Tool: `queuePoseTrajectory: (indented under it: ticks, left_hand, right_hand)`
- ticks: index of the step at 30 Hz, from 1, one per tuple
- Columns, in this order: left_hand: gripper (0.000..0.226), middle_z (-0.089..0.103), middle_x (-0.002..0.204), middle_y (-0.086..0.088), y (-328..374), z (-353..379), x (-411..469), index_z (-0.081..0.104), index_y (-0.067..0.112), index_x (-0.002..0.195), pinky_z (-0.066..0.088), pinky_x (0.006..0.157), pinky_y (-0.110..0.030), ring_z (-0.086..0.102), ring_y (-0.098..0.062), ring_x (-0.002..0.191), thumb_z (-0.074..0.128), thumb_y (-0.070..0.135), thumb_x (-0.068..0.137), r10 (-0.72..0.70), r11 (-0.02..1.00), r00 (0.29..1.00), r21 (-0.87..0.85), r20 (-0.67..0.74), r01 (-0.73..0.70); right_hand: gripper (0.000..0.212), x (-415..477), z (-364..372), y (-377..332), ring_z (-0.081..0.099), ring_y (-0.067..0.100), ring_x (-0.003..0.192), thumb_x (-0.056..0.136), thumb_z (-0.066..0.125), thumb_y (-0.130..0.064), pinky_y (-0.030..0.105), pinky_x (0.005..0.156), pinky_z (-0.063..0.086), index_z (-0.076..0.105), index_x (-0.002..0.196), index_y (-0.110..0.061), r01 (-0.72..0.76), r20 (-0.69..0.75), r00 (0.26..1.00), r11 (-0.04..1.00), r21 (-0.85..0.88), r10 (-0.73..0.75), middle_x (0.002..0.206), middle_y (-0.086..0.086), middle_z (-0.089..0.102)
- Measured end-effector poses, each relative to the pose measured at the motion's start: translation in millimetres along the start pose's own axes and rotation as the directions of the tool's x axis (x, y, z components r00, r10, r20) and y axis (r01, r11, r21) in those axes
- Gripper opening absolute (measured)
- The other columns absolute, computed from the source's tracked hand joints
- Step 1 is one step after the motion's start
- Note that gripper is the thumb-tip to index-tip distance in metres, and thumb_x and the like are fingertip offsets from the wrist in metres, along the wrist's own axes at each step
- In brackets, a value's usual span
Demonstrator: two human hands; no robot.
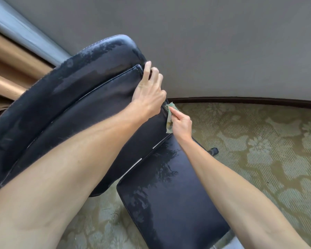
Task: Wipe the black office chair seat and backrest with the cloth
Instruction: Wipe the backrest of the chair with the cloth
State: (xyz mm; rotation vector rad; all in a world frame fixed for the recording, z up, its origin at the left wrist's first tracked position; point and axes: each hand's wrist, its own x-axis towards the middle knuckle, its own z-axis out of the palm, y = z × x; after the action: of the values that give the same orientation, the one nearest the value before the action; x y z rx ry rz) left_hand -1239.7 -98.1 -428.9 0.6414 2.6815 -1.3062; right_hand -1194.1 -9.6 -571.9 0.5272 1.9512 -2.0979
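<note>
Item: black office chair, wiping in progress

- Backrest [65, 97]: tilted across the left of the head view. Damp streaks show along its upper band; the inner cushion looks drier and duller.
- Seat [169, 194]: lower centre, with wet smears across its near and left parts.
- Cloth [169, 121]: small and greenish, pressed against the right side edge of the backrest cushion, just above where backrest meets seat.
- Right hand [181, 124]: grip pinched on the cloth, fingers curled round it.
- Left hand [148, 94]: grip closed over the same edge higher up, fingers wrapped behind the backrest, one finger lying straighter along the cushion.
- Surroundings: patterned carpet [258, 141], grey wall [205, 42], one caster [213, 151] beyond the seat.
- Progress, as judged: both surfaces bear moisture, so much seems done; the side edge is in hand, and the central cushion and the seat's far end may remain
</note>
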Motion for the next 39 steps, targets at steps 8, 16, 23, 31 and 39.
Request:
queuePoseTrajectory:
  ticks: [8, 16, 23, 31, 39]
  left_hand:
    - [0.038, 0.049, 0.126, -0.020, 15.1, -28.4, 11.8, 0.067, 0.025, 0.114, 0.000, 0.111, -0.062, 0.035, -0.045, 0.127, 0.058, 0.039, 0.080, 0.006, 1.000, 1.000, -0.012, 0.004, -0.006]
    - [0.040, 0.045, 0.132, -0.021, 21.9, -41.8, 13.9, 0.063, 0.023, 0.115, 0.000, 0.113, -0.060, 0.032, -0.043, 0.129, 0.061, 0.037, 0.078, -0.009, 1.000, 0.987, -0.008, 0.161, 0.010]
    - [0.060, 0.047, 0.131, -0.019, 29.1, -44.8, 24.1, 0.048, 0.014, 0.137, 0.000, 0.116, -0.056, 0.036, -0.038, 0.129, 0.055, 0.037, 0.083, -0.037, 0.998, 0.973, 0.064, 0.228, 0.023]
    - [0.069, 0.050, 0.126, -0.017, 53.2, -34.0, 39.7, 0.040, 0.002, 0.137, 0.021, 0.113, -0.046, 0.043, -0.034, 0.119, 0.051, 0.047, 0.085, 0.044, 0.996, 0.936, 0.053, 0.349, -0.067]
    - [0.083, 0.053, 0.125, -0.016, 49.9, -25.2, 35.5, 0.027, -0.002, 0.147, 0.025, 0.112, -0.044, 0.046, -0.033, 0.119, 0.055, 0.044, 0.085, 0.026, 1.000, 0.935, 0.002, 0.353, -0.029]
  right_hand:
    - [0.036, 16.6, -37.1, -17.3, 0.055, 0.001, 0.108, 0.093, 0.050, -0.003, -0.005, 0.078, 0.036, 0.068, 0.118, -0.022, -0.047, 0.157, 0.986, 0.997, -0.053, 0.055, 0.123, -0.002, 0.066]
    - [0.036, 26.3, -43.2, -6.4, 0.062, 0.016, 0.103, 0.097, 0.047, -0.010, 0.035, 0.096, 0.051, 0.066, 0.120, -0.031, -0.133, 0.197, 0.967, 0.981, -0.138, 0.159, 0.119, -0.001, 0.067]
    - [0.033, 43.9, -56.3, 20.0, 0.061, 0.022, 0.103, 0.100, 0.045, -0.014, 0.032, 0.091, 0.053, 0.063, 0.126, -0.025, -0.326, 0.142, 0.924, 0.926, -0.188, 0.354, 0.125, 0.003, 0.064]
    - [0.030, 39.9, -53.4, 12.3, 0.060, 0.014, 0.108, 0.098, 0.050, -0.014, 0.022, 0.092, 0.048, 0.068, 0.118, -0.027, -0.185, 0.224, 0.951, 0.974, -0.134, 0.211, 0.121, -0.007, 0.064]
    - [0.039, 27.7, -45.4, 15.0, 0.041, -0.002, 0.130, 0.094, 0.048, 0.000, 0.022, 0.113, 0.032, 0.064, 0.124, -0.020, 0.222, 0.356, 0.910, 0.975, 0.015, -0.213, 0.137, -0.003, 0.055]
